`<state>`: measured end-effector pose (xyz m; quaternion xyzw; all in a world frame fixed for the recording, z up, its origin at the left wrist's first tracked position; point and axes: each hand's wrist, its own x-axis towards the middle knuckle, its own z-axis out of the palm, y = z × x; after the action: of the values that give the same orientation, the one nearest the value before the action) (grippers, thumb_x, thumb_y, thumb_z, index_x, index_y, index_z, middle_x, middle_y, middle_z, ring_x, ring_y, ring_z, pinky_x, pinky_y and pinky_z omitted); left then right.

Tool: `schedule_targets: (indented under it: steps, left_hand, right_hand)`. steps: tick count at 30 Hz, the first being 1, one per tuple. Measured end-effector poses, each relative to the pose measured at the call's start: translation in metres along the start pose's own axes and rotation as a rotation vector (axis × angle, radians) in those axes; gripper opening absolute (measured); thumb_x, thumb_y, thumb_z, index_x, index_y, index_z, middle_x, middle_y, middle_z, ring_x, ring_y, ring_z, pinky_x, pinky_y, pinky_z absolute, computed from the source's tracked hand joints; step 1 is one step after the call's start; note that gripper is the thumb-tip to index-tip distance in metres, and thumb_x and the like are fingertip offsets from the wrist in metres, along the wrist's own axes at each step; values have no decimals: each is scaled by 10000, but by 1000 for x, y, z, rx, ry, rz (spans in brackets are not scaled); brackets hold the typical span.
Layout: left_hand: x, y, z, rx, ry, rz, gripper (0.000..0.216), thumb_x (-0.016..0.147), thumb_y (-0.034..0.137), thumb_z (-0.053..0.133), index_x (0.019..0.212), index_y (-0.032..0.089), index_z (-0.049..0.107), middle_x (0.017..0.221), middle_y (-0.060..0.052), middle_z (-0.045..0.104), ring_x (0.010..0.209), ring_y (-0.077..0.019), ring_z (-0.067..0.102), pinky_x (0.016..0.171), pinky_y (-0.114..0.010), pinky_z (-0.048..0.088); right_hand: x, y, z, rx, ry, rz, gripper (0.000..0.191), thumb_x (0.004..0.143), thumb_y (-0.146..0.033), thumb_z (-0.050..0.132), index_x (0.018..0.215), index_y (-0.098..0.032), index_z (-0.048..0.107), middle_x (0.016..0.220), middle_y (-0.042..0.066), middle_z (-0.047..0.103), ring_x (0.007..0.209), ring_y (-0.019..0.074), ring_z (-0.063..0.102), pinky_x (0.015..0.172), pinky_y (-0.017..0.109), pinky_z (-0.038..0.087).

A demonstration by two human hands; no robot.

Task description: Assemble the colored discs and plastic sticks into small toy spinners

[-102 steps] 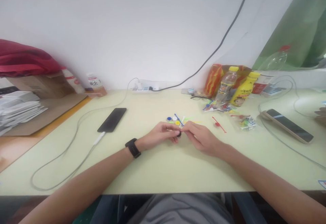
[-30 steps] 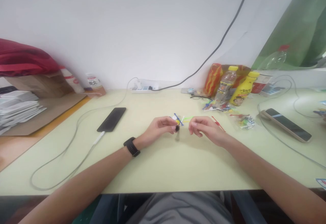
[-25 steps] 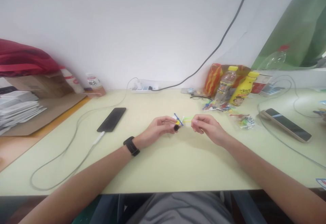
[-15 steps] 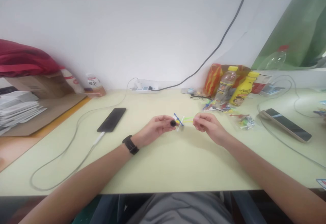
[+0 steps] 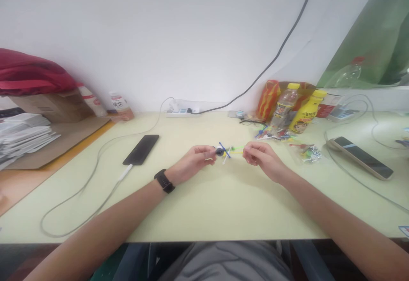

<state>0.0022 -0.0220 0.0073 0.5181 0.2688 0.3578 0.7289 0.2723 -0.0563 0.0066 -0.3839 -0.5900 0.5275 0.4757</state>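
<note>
My left hand (image 5: 195, 159), with a black watch on its wrist, pinches a small black round piece (image 5: 219, 151) just above the pale green desk (image 5: 204, 204). My right hand (image 5: 259, 158) is curled with its fingertips together about a thin yellow-green stick (image 5: 237, 149) that lies towards the black piece. Between the hands lies a little heap of coloured plastic sticks and discs (image 5: 225, 151), blue, white and yellow. The two hands are apart, about a hand's width.
A black phone (image 5: 141, 149) on a white cable lies to the left. A second phone (image 5: 362, 156) lies at right. Bottles (image 5: 306, 111), snack bags and packets of small coloured parts (image 5: 305, 151) stand at the back right. A power strip (image 5: 182, 111) sits by the wall.
3.4 s ago both hands met over the black piece. They have since drawn apart; my left hand lifted the piece and moved it a little away from me, and my right hand went to the yellow-green stick.
</note>
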Motion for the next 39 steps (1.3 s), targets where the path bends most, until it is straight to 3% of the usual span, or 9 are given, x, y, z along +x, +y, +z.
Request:
schedule_targets:
  steps: [4, 9, 18, 25, 32, 39]
  left_hand:
    - [-1, 3, 2, -2, 11, 9, 247, 841, 346, 828, 800, 139, 700, 720, -6, 525, 675, -109, 453, 692, -262, 397]
    - [-1, 5, 5, 12, 2, 21, 278, 846, 371, 815, 783, 140, 675, 698, 13, 458, 662, -110, 388, 676, -276, 345]
    - [-2, 5, 7, 43, -34, 22, 310, 874, 388, 784, 764, 142, 631, 719, 14, 424, 675, -116, 370, 689, -282, 325]
    - [-3, 0, 8, 110, -63, -24, 309, 872, 417, 780, 794, 144, 659, 722, 2, 469, 689, -125, 416, 694, -279, 333]
    - [-1, -9, 10, 214, -96, -60, 339, 862, 482, 776, 847, 150, 706, 714, 1, 475, 666, -124, 403, 658, -273, 322]
    - [1, -14, 8, 254, -93, -47, 349, 858, 466, 782, 998, 146, 766, 727, -8, 513, 666, -122, 408, 657, -273, 327]
  right_hand:
    - [1, 1, 0, -2, -1, 7, 370, 903, -507, 700, 707, -195, 657, 618, 6, 558, 567, 131, 419, 533, 296, 275]
    - [0, 0, -1, -10, 3, 14, 372, 904, -512, 695, 717, -192, 667, 610, 1, 547, 560, 128, 413, 534, 295, 276]
    - [0, 2, 5, -72, -90, 88, 366, 895, -540, 703, 881, -178, 753, 658, 0, 563, 577, 113, 411, 550, 281, 293]
    - [-2, 12, 15, 43, -168, 198, 378, 823, -517, 793, 977, -172, 779, 676, -17, 503, 601, 107, 406, 550, 264, 272]
    - [-2, 13, 24, 130, -165, 241, 344, 784, -498, 822, 830, -171, 726, 657, -21, 509, 577, 99, 376, 529, 266, 230]
    - [-2, 13, 27, 136, -121, 260, 351, 748, -482, 841, 873, -166, 754, 678, -13, 520, 584, 97, 391, 534, 263, 198]
